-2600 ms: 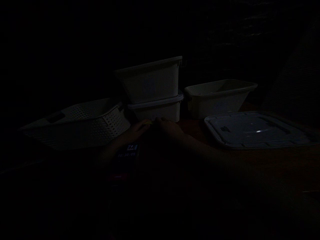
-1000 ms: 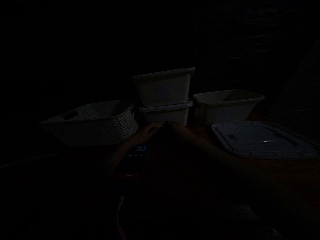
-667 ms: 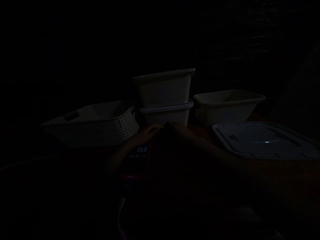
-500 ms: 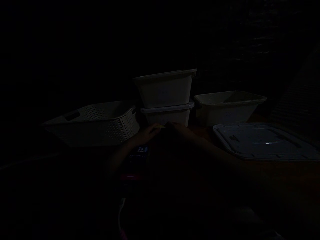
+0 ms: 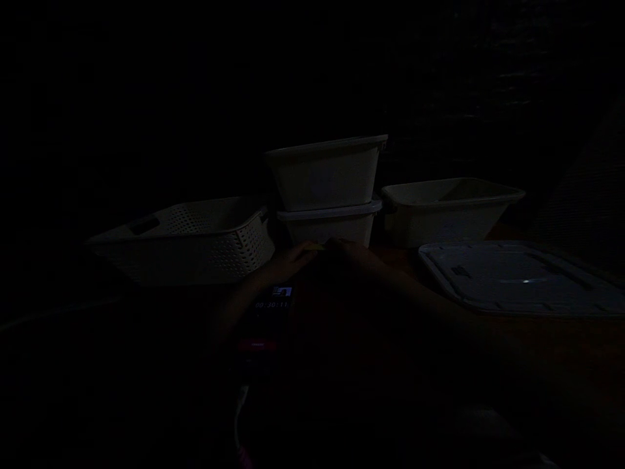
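The scene is very dark. My left hand is in front of the stacked tubs, its fingers closed on a small, thin yellowish thing whose kind I cannot make out. Close beside it on the right is my right hand, fingers bent inward toward the same spot. Shadow hides what those fingers hold, if anything. Just beyond both hands stands a lidded pale tub, with another pale tub on top of it. Below my left forearm lies a phone with a lit timer display.
A pale perforated basket stands at the left. On the right are an open pale tub and, before it, a flat pale lid on the brown table. A white cable runs below the phone.
The whole view has shifted slightly, so everything appears a little farther right. Both hands keep their place and hold; the small picture on the phone screen looks different.
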`<action>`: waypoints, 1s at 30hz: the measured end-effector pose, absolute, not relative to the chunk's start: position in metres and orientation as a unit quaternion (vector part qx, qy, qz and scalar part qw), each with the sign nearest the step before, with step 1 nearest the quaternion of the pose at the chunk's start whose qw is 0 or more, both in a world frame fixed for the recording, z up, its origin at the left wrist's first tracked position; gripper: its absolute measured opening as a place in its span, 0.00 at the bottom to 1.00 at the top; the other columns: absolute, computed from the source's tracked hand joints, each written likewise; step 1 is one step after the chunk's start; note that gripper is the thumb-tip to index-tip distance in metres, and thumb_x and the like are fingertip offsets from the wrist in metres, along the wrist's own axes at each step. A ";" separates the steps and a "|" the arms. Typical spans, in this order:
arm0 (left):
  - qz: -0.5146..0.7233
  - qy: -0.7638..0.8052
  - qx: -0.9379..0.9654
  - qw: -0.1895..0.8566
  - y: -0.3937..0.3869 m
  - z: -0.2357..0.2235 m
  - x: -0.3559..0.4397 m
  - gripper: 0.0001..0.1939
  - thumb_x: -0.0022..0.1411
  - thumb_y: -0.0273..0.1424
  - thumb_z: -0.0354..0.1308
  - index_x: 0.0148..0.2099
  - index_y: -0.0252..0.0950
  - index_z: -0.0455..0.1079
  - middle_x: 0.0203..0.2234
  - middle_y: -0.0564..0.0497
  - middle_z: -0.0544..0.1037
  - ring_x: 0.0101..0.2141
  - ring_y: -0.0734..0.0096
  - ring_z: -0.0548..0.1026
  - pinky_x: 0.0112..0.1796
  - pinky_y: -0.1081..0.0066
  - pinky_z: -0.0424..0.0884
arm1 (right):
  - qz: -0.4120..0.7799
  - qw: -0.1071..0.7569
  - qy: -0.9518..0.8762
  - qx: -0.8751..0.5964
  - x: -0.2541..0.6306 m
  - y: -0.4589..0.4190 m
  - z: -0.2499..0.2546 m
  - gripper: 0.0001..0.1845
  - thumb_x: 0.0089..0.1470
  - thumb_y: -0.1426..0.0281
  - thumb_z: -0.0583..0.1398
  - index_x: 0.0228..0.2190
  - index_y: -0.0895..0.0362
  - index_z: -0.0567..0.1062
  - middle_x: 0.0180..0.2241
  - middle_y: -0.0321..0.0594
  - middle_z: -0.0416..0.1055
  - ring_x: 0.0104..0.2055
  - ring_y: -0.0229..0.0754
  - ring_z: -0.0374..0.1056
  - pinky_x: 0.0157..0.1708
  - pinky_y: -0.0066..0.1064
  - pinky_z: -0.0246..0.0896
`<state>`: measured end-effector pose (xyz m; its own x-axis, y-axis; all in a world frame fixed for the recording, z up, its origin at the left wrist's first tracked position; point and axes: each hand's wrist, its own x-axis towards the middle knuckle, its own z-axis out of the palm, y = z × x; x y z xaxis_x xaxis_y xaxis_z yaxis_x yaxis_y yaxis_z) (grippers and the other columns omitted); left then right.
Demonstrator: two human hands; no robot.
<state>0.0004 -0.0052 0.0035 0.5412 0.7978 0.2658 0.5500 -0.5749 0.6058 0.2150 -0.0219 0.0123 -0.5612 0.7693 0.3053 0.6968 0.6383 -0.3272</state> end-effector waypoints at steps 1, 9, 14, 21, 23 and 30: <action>0.267 0.398 0.847 0.232 -0.005 0.003 0.000 0.19 0.66 0.43 0.44 0.52 0.40 0.63 0.47 0.49 0.72 0.47 0.64 0.70 0.50 0.63 0.64 | 0.085 0.214 -0.879 -0.417 0.215 -0.021 0.012 0.18 0.52 0.68 0.58 0.45 0.59 0.65 0.44 0.52 0.70 0.39 0.44 0.70 0.32 0.26 0.60; 0.266 0.410 0.839 0.238 -0.001 0.001 -0.002 0.20 0.65 0.44 0.44 0.53 0.40 0.63 0.47 0.49 0.72 0.46 0.65 0.71 0.48 0.65 0.65 | 0.084 0.213 -0.875 -0.427 0.213 -0.017 0.009 0.18 0.53 0.68 0.58 0.45 0.59 0.65 0.45 0.51 0.70 0.40 0.43 0.69 0.33 0.26 0.60; 0.262 0.401 0.842 0.247 -0.002 0.002 -0.002 0.20 0.66 0.44 0.44 0.53 0.40 0.63 0.48 0.49 0.72 0.47 0.65 0.71 0.48 0.64 0.65 | 0.082 0.209 -0.876 -0.427 0.213 -0.021 0.012 0.18 0.53 0.69 0.58 0.45 0.59 0.64 0.44 0.51 0.70 0.40 0.43 0.69 0.33 0.26 0.60; 0.275 0.401 0.836 0.253 -0.002 0.003 -0.001 0.19 0.65 0.43 0.46 0.52 0.39 0.64 0.47 0.48 0.73 0.46 0.65 0.71 0.48 0.63 0.66 | 0.079 0.206 -0.876 -0.428 0.214 -0.027 0.017 0.18 0.52 0.68 0.58 0.45 0.59 0.65 0.44 0.50 0.70 0.39 0.42 0.69 0.31 0.25 0.58; 0.282 0.398 0.838 0.247 -0.003 0.006 0.000 0.19 0.64 0.43 0.48 0.51 0.38 0.65 0.46 0.48 0.73 0.45 0.64 0.72 0.47 0.63 0.66 | 0.067 0.211 -0.874 -0.432 0.213 -0.029 0.018 0.17 0.53 0.66 0.58 0.44 0.59 0.66 0.42 0.49 0.71 0.37 0.42 0.69 0.29 0.25 0.57; 0.331 0.394 0.834 0.198 -0.004 0.011 -0.001 0.21 0.61 0.44 0.52 0.50 0.37 0.66 0.45 0.47 0.74 0.45 0.62 0.72 0.47 0.63 0.67 | 0.103 0.344 -0.827 -0.432 0.211 -0.028 0.018 0.21 0.62 0.59 0.44 0.35 0.58 0.70 0.33 0.43 0.73 0.33 0.38 0.68 0.30 0.26 0.56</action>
